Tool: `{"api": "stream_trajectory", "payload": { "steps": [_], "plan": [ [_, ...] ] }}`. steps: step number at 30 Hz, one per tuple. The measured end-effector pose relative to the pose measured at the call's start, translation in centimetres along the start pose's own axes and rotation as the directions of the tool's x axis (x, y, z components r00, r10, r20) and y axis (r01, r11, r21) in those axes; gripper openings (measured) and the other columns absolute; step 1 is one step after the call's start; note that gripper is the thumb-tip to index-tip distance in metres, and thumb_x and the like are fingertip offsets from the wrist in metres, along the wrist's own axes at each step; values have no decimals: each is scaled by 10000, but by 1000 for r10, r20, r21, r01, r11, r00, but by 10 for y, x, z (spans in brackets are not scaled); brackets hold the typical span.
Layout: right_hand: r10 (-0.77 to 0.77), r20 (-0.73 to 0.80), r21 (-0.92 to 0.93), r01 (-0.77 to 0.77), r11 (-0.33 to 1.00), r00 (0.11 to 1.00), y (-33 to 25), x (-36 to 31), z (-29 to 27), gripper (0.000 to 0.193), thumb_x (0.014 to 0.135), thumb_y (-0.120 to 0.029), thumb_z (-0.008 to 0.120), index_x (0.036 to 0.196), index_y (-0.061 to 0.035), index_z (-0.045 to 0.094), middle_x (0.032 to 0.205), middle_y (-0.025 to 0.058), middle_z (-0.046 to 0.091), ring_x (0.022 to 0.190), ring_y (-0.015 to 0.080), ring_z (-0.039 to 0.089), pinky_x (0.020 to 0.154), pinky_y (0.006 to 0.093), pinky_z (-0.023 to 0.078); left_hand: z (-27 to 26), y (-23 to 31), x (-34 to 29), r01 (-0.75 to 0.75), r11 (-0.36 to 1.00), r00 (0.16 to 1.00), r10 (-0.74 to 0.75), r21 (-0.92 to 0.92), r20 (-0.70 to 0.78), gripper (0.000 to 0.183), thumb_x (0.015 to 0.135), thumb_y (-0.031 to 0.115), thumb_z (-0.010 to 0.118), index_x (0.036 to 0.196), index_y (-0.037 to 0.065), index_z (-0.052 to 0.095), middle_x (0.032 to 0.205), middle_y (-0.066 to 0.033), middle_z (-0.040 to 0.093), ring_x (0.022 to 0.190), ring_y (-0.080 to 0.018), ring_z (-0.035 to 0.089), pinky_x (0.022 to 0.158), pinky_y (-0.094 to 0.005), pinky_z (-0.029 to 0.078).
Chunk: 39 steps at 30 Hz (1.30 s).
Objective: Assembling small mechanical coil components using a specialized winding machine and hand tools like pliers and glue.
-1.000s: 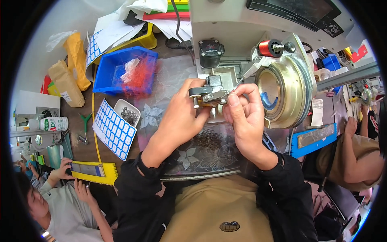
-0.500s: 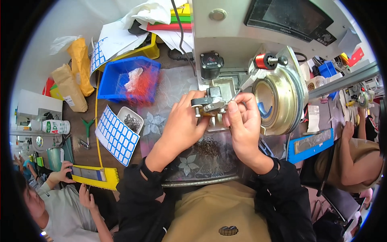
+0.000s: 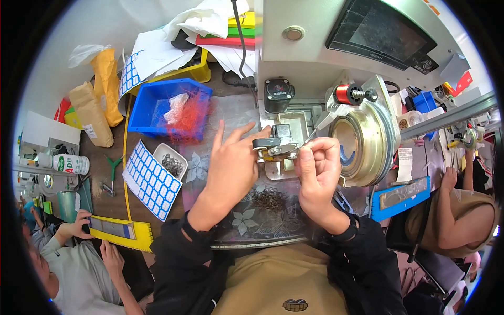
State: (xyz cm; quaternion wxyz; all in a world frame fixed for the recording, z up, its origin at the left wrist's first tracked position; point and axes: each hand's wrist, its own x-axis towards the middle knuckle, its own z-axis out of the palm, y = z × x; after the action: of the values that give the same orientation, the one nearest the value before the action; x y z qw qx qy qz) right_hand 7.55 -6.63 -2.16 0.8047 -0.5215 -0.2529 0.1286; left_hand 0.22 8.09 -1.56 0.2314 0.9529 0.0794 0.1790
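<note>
Left hand [image 3: 230,164] has its fingers spread wide, beside the small metal clamp [image 3: 278,144], which stands in front of the pale machine [image 3: 294,58]. Right hand [image 3: 321,170], on the other side of it, is narrow, thumb and forefinger together; whether they hold something, I cannot tell. Nearer to the body, dark wire pieces [image 3: 269,198] lie on the flower-patterned table cover [image 3: 244,224]. Leftward are a blue bin [image 3: 144,115] with red strands [image 3: 186,122] and a white dish [image 3: 180,152]. One person [image 3: 79,275] sits at each side.
</note>
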Motion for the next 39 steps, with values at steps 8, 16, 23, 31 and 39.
{"api": "stream_trajectory", "payload": {
  "steps": [8, 16, 23, 31, 39],
  "plan": [
    [83, 25, 127, -86, 988, 996, -5, 0, 0, 139, 1002, -46, 533, 1069, -47, 411, 765, 1, 517, 599, 26, 440, 529, 180, 354, -3, 0, -1, 106, 989, 994, -103, -100, 31, 521, 738, -23, 629, 1248, 86, 620, 1216, -97, 663, 1222, -277, 567, 1138, -545, 312],
    [178, 91, 65, -184, 981, 980, -18, -36, -4, 134, 998, -37, 530, 1045, -43, 405, 730, -3, 510, 580, 22, 431, 513, 178, 356, -21, 13, -7, 74, 967, 996, -84, -244, -31, 511, 746, 28, 674, 1250, 61, 599, 1274, -136, 620, 1251, -314, 540, 1104, -488, 360],
    [222, 165, 166, -249, 954, 961, -30, -52, -16, 148, 988, -25, 546, 1046, -37, 410, 762, 5, 515, 607, 24, 436, 520, 184, 357, -49, 44, -26, 48, 971, 971, -101, -235, -216, 365, 745, 34, 693, 1106, 11, 643, 1059, -132, 601, 1031, -280, 568, 916, -354, 443],
    [260, 152, 166, -284, 944, 953, -34, -45, -13, 140, 993, -74, 572, 1032, -39, 443, 718, -12, 529, 571, 19, 440, 490, 186, 330, -31, 66, -35, 37, 837, 994, -87, -546, -66, 132, 782, 44, 718, 897, 16, 660, 892, -91, 594, 884, -217, 569, 830, -319, 447],
    [308, 184, 165, -338, 926, 933, -32, -44, -17, 135, 993, -71, 572, 1037, -61, 445, 723, -25, 532, 569, 3, 432, 492, 181, 314, -26, 65, -32, 61, 817, 991, -119, -574, -64, 105, 807, 36, 725, 889, 4, 669, 884, -88, 623, 824, -195, 588, 759, -307, 479]
  ]
}}
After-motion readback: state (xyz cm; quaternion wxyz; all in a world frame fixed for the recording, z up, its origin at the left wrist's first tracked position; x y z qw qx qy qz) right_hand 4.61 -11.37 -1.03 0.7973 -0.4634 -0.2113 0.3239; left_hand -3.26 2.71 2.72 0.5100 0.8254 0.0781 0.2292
